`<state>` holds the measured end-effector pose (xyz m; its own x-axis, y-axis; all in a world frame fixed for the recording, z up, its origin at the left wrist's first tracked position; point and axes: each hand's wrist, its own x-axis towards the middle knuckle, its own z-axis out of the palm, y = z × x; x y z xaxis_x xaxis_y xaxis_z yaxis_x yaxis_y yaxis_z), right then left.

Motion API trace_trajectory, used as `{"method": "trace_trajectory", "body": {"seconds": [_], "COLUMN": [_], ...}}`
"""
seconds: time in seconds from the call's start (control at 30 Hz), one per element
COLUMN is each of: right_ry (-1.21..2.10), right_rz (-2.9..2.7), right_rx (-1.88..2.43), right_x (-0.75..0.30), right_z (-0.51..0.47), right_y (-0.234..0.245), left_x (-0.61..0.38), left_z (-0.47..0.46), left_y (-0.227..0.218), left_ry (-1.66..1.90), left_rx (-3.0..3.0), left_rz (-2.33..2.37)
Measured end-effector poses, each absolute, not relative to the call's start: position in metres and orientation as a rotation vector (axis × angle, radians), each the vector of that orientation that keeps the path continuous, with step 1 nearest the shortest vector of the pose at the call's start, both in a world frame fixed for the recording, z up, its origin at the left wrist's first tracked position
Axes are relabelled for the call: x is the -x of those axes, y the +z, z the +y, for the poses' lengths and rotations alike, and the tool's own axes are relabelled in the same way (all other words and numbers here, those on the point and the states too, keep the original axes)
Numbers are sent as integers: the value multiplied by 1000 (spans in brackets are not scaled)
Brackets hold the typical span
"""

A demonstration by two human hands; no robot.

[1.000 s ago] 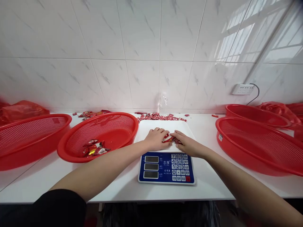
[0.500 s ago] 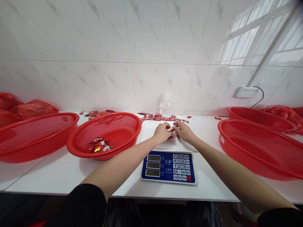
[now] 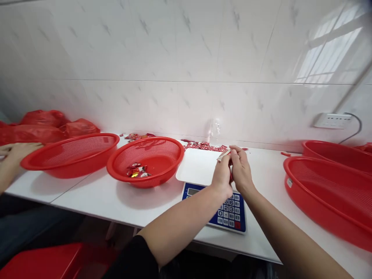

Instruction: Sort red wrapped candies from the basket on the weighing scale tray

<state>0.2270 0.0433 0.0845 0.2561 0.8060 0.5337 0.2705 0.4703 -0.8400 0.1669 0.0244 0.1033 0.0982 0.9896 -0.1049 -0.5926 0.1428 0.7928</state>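
My left hand (image 3: 222, 176) and my right hand (image 3: 240, 166) are pressed close together above the right part of a digital scale's white tray (image 3: 194, 164). Between them they grip small red packets (image 3: 223, 155), of which a pale edge sticks out at the top; the fingers hide the rest. Both hands are closed. Below my left wrist, the scale's blue keypad panel (image 3: 213, 221) is partly covered. To the left stands a red plastic basket (image 3: 112, 167) with a few shiny wrapped packets (image 3: 136, 171) inside.
Many small red packets (image 3: 203, 146) lie along the wall beside a clear plastic bottle (image 3: 215, 130). More red baskets (image 3: 290, 170) stand at the right, and another basket (image 3: 58, 172) at the left. A co-worker's hand (image 3: 19, 155) is near red bags (image 3: 43, 118).
The view has turned left, bringing a co-worker's hand into sight. My hands have drawn together and back from the tray's middle, still holding red packets.
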Motion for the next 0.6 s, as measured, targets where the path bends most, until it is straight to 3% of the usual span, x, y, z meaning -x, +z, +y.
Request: {"method": "trace_trajectory", "body": {"seconds": [0.4, 0.6], "right_ry": [122, 216], "right_rz": [-1709, -1848], "right_rx": [962, 867], "right_x": [-168, -123], "right_z": [-40, -60], "right_y": [72, 57], "left_x": [-106, -61], "left_z": [-54, -75], "left_y": [97, 79], "left_ry": [1569, 1601], "left_rx": [-878, -857], "left_rz": [403, 556]}}
